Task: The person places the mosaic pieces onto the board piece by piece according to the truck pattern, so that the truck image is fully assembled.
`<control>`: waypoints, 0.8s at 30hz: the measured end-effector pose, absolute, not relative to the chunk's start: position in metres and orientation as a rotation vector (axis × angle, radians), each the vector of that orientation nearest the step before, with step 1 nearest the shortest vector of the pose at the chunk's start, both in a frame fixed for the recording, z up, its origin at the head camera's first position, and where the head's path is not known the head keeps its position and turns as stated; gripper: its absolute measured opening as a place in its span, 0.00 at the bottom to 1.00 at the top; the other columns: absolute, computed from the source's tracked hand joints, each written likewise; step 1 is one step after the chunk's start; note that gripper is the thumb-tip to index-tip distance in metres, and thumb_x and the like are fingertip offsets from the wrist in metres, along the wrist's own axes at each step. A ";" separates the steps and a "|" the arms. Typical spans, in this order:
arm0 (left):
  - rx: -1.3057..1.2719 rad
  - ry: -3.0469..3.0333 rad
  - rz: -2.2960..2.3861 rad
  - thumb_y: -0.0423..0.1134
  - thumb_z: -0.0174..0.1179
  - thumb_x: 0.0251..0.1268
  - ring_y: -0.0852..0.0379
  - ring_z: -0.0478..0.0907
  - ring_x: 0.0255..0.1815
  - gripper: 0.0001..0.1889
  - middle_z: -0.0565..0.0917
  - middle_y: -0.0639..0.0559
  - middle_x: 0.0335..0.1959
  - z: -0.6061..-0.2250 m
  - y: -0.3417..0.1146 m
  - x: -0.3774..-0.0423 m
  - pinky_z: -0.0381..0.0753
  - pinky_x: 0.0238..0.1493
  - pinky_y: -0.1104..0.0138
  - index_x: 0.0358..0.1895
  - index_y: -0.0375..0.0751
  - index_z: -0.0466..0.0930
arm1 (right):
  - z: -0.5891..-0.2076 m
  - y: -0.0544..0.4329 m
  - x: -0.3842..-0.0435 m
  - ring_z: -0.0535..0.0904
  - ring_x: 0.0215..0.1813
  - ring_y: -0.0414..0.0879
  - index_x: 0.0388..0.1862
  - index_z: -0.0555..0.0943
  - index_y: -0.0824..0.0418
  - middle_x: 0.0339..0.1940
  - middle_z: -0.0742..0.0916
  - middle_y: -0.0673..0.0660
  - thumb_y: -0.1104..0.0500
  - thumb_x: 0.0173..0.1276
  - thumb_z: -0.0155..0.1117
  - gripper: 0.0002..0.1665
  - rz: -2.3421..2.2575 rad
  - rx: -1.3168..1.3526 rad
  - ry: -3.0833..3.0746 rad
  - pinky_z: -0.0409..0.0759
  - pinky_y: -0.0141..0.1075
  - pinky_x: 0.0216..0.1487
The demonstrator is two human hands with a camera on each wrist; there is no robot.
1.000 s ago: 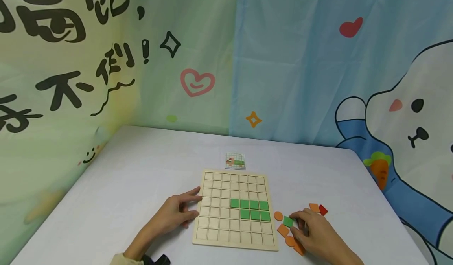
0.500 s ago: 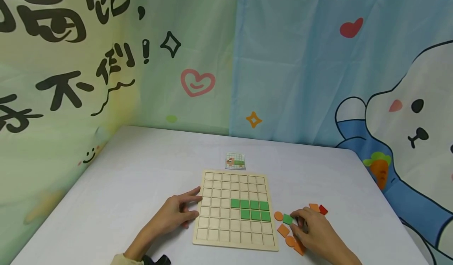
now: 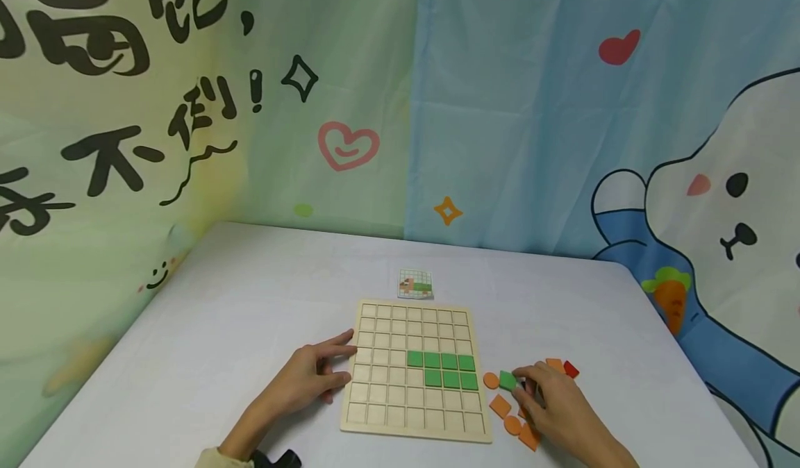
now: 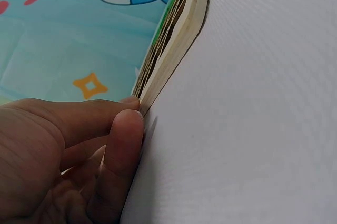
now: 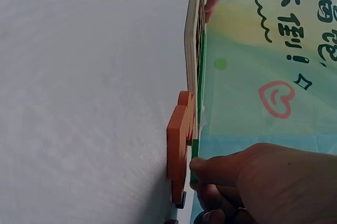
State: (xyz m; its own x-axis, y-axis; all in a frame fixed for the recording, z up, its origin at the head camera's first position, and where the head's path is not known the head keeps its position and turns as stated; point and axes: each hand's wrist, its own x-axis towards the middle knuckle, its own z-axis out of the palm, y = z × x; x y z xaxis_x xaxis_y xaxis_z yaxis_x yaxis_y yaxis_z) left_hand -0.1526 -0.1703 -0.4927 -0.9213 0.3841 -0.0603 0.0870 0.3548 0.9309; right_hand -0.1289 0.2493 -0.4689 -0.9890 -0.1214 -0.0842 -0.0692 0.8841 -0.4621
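A pale wooden grid board (image 3: 387,393) lies on the table, with several green square tiles (image 3: 449,362) set in two rows at its right side. My left hand (image 3: 309,372) rests by the board's left edge, its fingers loosely bent and the fingertips touching the edge; the left wrist view shows thumb and finger (image 4: 126,134) right at the wooden side. To the right of the board, my right hand (image 3: 559,402) pinches a loose green square tile (image 3: 507,380) between thumb and fingers. In the right wrist view the green tile (image 5: 195,149) stands out past the thumb, close above orange pieces (image 5: 177,140).
Orange circles (image 3: 512,425) and orange squares (image 3: 500,407) lie between board and right hand. Beyond that hand are another orange piece (image 3: 554,364) and a red piece (image 3: 571,369). A small pattern card (image 3: 415,284) lies behind the board. Printed curtains (image 3: 500,141) hang behind the table.
The green tile in my right hand has shifted slightly away from me, and the thumb has moved with it, uncovering a bit of an orange piece. My left hand and the board stay put.
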 end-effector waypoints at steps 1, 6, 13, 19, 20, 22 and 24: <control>0.420 2.349 1.594 0.32 0.71 0.68 0.60 0.78 0.18 0.28 0.63 0.38 0.84 -0.493 -0.170 -0.153 0.80 0.27 0.70 0.69 0.29 0.78 | -0.469 0.249 -0.129 0.67 0.31 0.37 0.55 0.87 0.62 0.29 0.77 0.47 0.61 0.71 0.73 0.16 -0.722 -0.155 2.948 0.66 0.29 0.31; 0.427 2.346 1.596 0.32 0.71 0.68 0.60 0.78 0.18 0.28 0.63 0.37 0.84 -0.493 -0.170 -0.153 0.80 0.26 0.70 0.69 0.29 0.78 | -0.467 0.249 -0.127 0.67 0.30 0.35 0.56 0.87 0.63 0.29 0.77 0.47 0.62 0.70 0.73 0.17 -0.752 -0.172 2.980 0.67 0.28 0.32; 0.431 2.343 1.594 0.32 0.71 0.68 0.61 0.78 0.18 0.28 0.63 0.37 0.84 -0.493 -0.170 -0.153 0.80 0.24 0.70 0.69 0.28 0.78 | -0.468 0.238 -0.127 0.67 0.30 0.33 0.54 0.87 0.63 0.30 0.77 0.46 0.62 0.72 0.72 0.13 -0.857 -0.270 2.993 0.69 0.27 0.30; 0.427 2.345 1.591 0.32 0.71 0.67 0.61 0.78 0.18 0.28 0.63 0.37 0.84 -0.492 -0.170 -0.153 0.80 0.25 0.71 0.69 0.28 0.78 | -0.468 0.221 -0.129 0.66 0.30 0.30 0.54 0.87 0.60 0.31 0.77 0.42 0.62 0.73 0.71 0.12 -0.883 -0.416 3.003 0.70 0.26 0.32; 0.426 2.347 1.590 0.32 0.71 0.67 0.61 0.78 0.18 0.28 0.63 0.37 0.84 -0.492 -0.170 -0.153 0.80 0.25 0.71 0.69 0.29 0.78 | -0.468 0.219 -0.129 0.66 0.31 0.30 0.54 0.87 0.60 0.31 0.77 0.42 0.61 0.73 0.71 0.12 -0.881 -0.442 3.002 0.71 0.26 0.33; 0.424 2.350 1.589 0.32 0.71 0.67 0.61 0.78 0.18 0.28 0.63 0.37 0.84 -0.492 -0.170 -0.153 0.79 0.25 0.71 0.69 0.29 0.78 | -0.468 0.213 -0.128 0.67 0.32 0.29 0.54 0.87 0.61 0.31 0.77 0.41 0.61 0.74 0.71 0.12 -0.894 -0.492 2.994 0.71 0.26 0.34; 0.423 2.351 1.588 0.32 0.71 0.67 0.61 0.78 0.18 0.28 0.63 0.37 0.84 -0.492 -0.169 -0.153 0.79 0.25 0.71 0.69 0.29 0.78 | -0.469 0.208 -0.128 0.67 0.32 0.28 0.53 0.87 0.62 0.31 0.76 0.41 0.61 0.74 0.70 0.12 -0.914 -0.547 2.987 0.72 0.26 0.34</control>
